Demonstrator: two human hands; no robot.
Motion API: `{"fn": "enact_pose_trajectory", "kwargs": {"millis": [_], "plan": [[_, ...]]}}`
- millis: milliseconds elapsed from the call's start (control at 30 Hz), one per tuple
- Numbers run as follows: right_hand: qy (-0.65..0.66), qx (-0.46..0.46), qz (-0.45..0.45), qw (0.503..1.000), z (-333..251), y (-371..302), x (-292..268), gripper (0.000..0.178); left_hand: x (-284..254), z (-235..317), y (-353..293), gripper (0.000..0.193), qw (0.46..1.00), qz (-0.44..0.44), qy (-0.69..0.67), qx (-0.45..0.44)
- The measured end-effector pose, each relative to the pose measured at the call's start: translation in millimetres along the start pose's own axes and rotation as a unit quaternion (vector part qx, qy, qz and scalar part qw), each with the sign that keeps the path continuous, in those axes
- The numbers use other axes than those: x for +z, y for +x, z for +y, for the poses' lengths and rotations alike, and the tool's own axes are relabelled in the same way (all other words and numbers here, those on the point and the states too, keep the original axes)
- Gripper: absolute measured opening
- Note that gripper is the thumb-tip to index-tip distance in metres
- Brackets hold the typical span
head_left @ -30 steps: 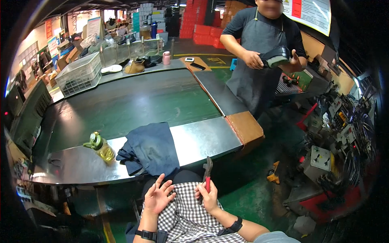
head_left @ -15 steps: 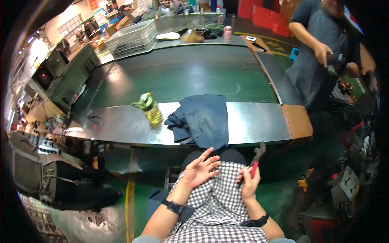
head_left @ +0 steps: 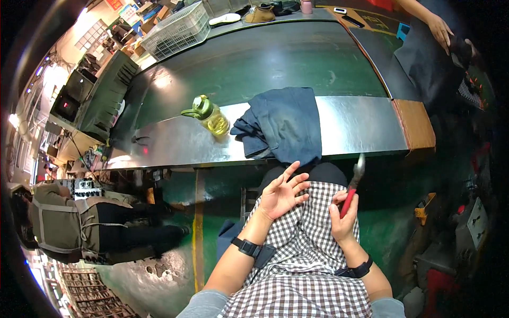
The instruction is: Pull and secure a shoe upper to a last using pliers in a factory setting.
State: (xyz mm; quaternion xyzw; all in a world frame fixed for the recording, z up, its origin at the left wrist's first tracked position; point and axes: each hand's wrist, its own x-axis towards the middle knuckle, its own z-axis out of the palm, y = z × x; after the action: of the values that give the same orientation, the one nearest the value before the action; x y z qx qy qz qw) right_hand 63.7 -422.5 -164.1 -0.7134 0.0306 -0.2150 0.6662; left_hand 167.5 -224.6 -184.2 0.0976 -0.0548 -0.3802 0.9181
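Head view: red-handled pliers (head_left: 356,179) are upright in the right hand (head_left: 343,221), fingers wrapped around the handle, metal end clear of the grip. They're nearer the wearer than the dark blue cloth (head_left: 290,124), and right of it. Left hand (head_left: 282,197) is empty, palm up, fingers spread and slightly bent, just on the wearer's side of the cloth, above a checkered apron (head_left: 302,294). Cloth lies rumpled on the metal-edged workbench (head_left: 363,127), one end hanging over the near edge. Just left of the cloth: green-lidded bottle (head_left: 216,121), standing. Past the cloth, at the far side: pale plastic crate (head_left: 177,33), white shoe sole (head_left: 225,19), brown shoe (head_left: 260,14), pink container (head_left: 307,7). Far right of the cloth: a co-worker's hand (head_left: 440,33); what its fingers hold, can't tell. Far left: another person (head_left: 59,217).
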Motion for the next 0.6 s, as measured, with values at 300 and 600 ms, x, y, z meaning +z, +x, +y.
{"fn": "enact_pose_trajectory", "kwargs": {"millis": [300, 600], "plan": [[-0.197, -0.050, -0.003, 0.979, -16.9, 16.0, 9.7, 0.014, 0.7, -0.5, 2.3, 0.064, 1.000, 0.001, -0.005, -0.001], [-0.236, -0.035, -0.003, 0.971, -17.2, 6.6, 10.0, 0.016, -0.2, -4.2, -6.9, 0.065, 1.000, 0.010, 0.014, -0.008]]}}
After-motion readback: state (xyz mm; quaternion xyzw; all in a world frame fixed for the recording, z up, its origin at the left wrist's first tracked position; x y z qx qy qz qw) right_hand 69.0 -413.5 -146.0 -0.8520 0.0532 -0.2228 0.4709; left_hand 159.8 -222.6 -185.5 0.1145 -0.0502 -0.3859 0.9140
